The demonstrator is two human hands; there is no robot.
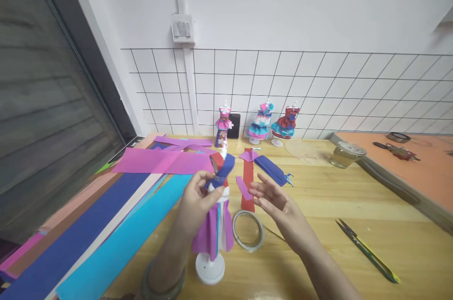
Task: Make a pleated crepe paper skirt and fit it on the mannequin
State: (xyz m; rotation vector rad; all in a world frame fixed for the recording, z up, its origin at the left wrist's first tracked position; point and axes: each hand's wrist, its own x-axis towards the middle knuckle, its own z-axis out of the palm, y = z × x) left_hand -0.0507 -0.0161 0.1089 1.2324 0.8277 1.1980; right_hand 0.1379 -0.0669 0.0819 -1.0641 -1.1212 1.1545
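A small white dress form [209, 269] stands upright on its round base in front of me. It wears a purple, blue and white crepe paper skirt [205, 230] and a red and blue paper top [226, 168]. My left hand [198, 201] is closed around the form's waist, thumb in front, pinching the top's paper. To the right, my right hand [274, 198] is open with fingers apart, holding nothing. Close to its fingertips are a pink paper piece [243, 188] and a red paper strip [248, 168]. Below lies a roll of tape [235, 231].
Long crepe paper strips [116, 234] cover the table's left side. Yellow-green thread snips [371, 253] lie at right, near a clear lidded container [345, 154]. A folded blue paper [271, 170] lies mid-table. Dressed forms [260, 123] and a dark phone [234, 126] stand along the wall.
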